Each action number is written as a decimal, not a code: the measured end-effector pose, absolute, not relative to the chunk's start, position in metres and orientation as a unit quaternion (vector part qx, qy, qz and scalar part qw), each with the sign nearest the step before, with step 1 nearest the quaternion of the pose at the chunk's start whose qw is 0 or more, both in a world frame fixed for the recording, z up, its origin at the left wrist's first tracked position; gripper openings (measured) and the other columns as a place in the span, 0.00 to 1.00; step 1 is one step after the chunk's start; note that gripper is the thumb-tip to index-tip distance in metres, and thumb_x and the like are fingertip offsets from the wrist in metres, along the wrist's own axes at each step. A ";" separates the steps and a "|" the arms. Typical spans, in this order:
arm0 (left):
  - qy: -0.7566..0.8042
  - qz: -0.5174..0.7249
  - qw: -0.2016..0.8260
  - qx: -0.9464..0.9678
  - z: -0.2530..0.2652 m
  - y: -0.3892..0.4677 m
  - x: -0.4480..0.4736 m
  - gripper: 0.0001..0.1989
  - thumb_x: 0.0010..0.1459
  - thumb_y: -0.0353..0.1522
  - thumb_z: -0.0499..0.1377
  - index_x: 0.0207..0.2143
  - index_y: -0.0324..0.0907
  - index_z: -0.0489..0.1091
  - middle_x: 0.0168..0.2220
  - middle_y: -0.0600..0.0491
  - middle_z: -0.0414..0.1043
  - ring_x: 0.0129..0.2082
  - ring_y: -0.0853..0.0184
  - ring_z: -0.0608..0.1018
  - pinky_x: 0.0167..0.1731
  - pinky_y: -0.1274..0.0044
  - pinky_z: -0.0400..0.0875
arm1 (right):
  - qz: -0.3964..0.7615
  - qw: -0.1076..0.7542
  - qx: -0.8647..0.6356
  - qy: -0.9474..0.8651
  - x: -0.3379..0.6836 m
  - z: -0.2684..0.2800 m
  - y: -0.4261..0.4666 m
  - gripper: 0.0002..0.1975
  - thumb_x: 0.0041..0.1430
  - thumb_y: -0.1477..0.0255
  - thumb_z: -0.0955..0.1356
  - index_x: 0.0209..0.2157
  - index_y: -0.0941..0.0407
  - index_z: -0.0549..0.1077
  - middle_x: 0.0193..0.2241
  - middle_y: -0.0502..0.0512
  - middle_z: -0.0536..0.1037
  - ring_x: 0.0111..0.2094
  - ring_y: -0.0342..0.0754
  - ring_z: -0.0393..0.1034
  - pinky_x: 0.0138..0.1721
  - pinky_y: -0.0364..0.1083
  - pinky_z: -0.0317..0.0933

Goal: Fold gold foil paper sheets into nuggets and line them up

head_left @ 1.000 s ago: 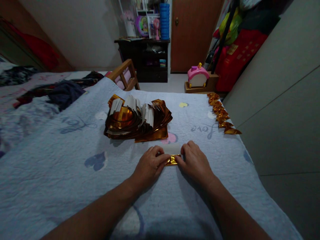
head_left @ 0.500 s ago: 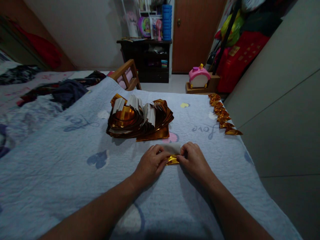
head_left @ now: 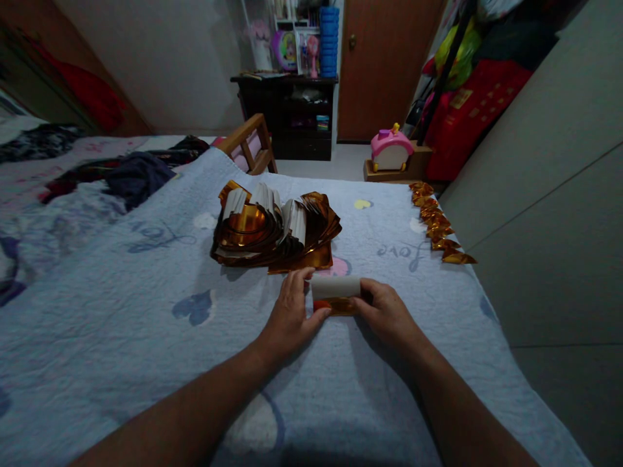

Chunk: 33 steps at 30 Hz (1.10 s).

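Observation:
A sheet of gold foil paper (head_left: 335, 287), rolled or folded so that a whitish back and a gold strip show, sits between my hands. My left hand (head_left: 291, 310) is at its left end, thumb on the gold strip and fingers stretched along the side. With thumb and fingers, my right hand (head_left: 387, 311) grips the right end; some fingertips are hidden behind the paper. Just beyond lies a thick, curled stack of gold foil papers (head_left: 318, 256). A row of folded gold foil pieces (head_left: 438, 228) runs along the right edge of the bed cover.
The pale blue quilted cover (head_left: 146, 337) lies under everything. Dark clothes (head_left: 139, 178) lie at the left. Beyond the far edge stand a wooden chair (head_left: 248, 143), a dark cabinet (head_left: 302, 143) and a pink toy (head_left: 392, 150). A pale panel (head_left: 559, 259) rises on the right.
My left fingers have loosened from a pinch and stretched out. The paper's whitish part now shows wider and rounded between my hands. My right hand still grips its end.

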State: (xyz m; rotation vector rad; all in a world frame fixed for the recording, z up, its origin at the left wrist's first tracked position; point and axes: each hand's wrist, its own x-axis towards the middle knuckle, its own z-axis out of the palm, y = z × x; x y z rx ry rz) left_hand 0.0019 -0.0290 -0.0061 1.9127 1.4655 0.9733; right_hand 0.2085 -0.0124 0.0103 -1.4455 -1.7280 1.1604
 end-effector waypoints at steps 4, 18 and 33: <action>0.541 0.374 0.402 0.637 -0.004 -0.027 0.001 0.33 0.55 0.32 0.64 0.61 0.42 0.55 0.49 0.45 0.71 0.43 0.62 0.76 0.43 0.70 0.72 | 0.518 0.348 -0.508 -0.594 0.209 0.010 -0.011 0.11 0.52 0.76 0.66 0.38 0.58 0.77 0.34 0.56 0.81 0.35 0.50 0.74 0.38 0.47 0.64; 0.476 0.419 0.418 0.650 0.007 -0.028 0.001 0.05 0.60 0.31 0.62 0.34 0.39 0.77 0.31 0.53 0.74 0.32 0.68 0.76 0.34 0.78 0.68 | 0.621 0.378 -0.457 -0.513 0.208 0.006 -0.010 0.15 0.52 0.70 0.70 0.43 0.57 0.78 0.40 0.56 0.83 0.41 0.52 0.76 0.46 0.51 0.66; 0.498 0.406 0.406 0.650 0.007 -0.030 0.001 0.10 0.61 0.34 0.61 0.40 0.39 0.79 0.34 0.50 0.79 0.33 0.65 0.78 0.34 0.77 0.71 | 0.628 0.359 -0.457 -0.518 0.208 0.007 -0.010 0.17 0.53 0.70 0.69 0.46 0.58 0.78 0.41 0.57 0.82 0.40 0.51 0.75 0.43 0.48 0.66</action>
